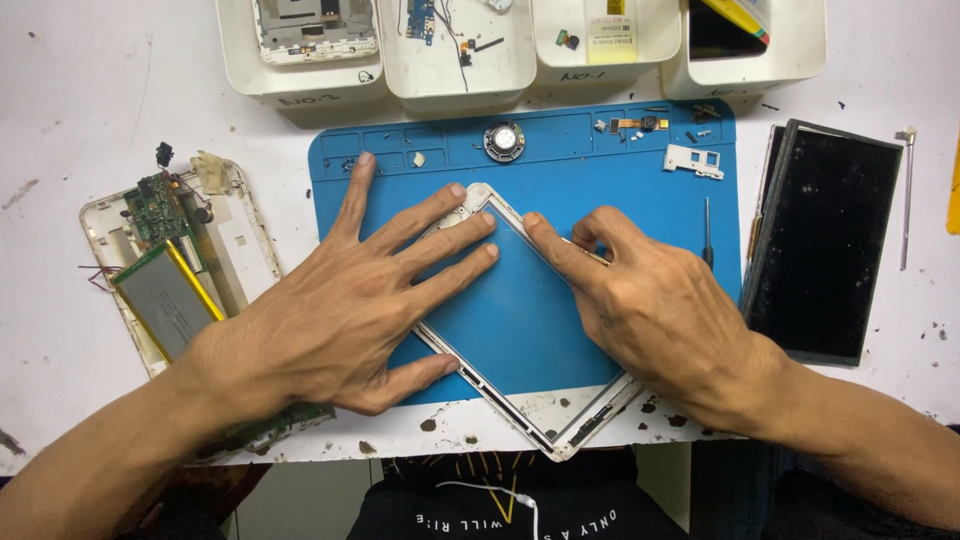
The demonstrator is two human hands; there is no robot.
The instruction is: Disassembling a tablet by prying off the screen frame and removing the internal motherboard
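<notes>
A white tablet frame (540, 405) with its screen removed lies tilted on the blue work mat (560, 160). My left hand (350, 300) lies flat with spread fingers, pressing down on the frame's left edge and top corner. My right hand (650, 300) rests on the frame's right edge, index finger stretched toward the top corner, the other fingers curled. Whether it pinches anything small is hidden.
A tablet back shell (230, 230) with circuit board and flat battery (165, 300) lies left. A black screen panel (825, 240) lies right, a thin screwdriver (707, 230) beside it. White bins (300, 85) of parts line the back. A round speaker (504, 141) and small parts sit on the mat.
</notes>
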